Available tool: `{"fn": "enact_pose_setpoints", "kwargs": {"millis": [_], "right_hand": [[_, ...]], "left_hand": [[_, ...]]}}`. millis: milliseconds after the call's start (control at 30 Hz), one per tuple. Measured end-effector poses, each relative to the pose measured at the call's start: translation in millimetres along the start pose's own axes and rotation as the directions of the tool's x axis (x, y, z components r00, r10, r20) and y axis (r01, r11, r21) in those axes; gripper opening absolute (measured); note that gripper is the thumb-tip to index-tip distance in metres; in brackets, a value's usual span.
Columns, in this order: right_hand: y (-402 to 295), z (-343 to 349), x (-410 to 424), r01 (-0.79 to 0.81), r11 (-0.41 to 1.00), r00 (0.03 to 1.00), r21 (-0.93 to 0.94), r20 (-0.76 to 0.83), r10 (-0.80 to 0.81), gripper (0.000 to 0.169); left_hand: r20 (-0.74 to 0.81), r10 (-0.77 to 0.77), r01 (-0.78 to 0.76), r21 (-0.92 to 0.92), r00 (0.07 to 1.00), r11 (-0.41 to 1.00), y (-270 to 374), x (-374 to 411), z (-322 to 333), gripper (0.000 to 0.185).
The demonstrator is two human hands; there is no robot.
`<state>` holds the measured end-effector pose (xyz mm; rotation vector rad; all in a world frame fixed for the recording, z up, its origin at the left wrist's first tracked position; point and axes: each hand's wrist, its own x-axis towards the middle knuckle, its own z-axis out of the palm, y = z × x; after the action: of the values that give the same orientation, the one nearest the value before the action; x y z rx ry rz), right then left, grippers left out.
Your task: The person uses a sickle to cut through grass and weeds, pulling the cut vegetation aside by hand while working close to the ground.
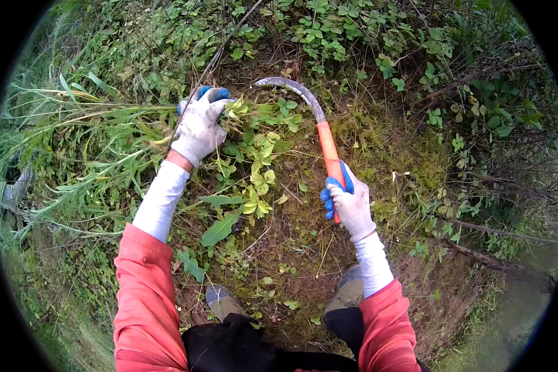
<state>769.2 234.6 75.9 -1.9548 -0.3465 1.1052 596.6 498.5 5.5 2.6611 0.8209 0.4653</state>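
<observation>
My left hand (203, 122), in a white knit glove with blue-coated fingers, is closed around a bundle of long green stalks (116, 111). Their leafy ends spread out to the left, and short pale ends stick out on the hand's right side. A thin dark stem (223, 44) runs slantwise across the back of this glove. Gloved the same way, my right hand (351, 197) grips the orange handle of a sickle (312, 100). The sickle's curved grey blade arches up and left, its tip to the right of my left hand and apart from it.
Low leafy plants (260, 181) grow between my hands over mossy soil (390, 144). My boots (225, 302) stand on the ground below. A brown branch (488, 260) lies at the right, and denser greenery (325, 28) fills the far side.
</observation>
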Motion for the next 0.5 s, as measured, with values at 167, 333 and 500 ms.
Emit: {"fn": "enact_pose_setpoints", "kwargs": {"millis": [167,333,500], "right_hand": [[44.2,58.4,-18.3,-0.013,0.997,0.999,0.077,-0.030,0.015,0.054],[51.3,80.1,-29.7,0.045,0.998,0.993,-0.042,-0.107,-0.049,0.057],[62.8,71.4,25.2,0.201,0.956,0.972,-0.212,-0.081,-0.223,0.049]], "left_hand": [[0.298,0.000,-0.057,0.181,0.955,0.982,59.2,32.7,-1.3,0.102],[0.595,-0.244,-0.060,0.443,0.766,0.894,49.0,49.9,12.9,0.049],[0.425,-0.117,-0.010,0.285,0.898,0.959,34.7,44.1,37.1,0.015]]}}
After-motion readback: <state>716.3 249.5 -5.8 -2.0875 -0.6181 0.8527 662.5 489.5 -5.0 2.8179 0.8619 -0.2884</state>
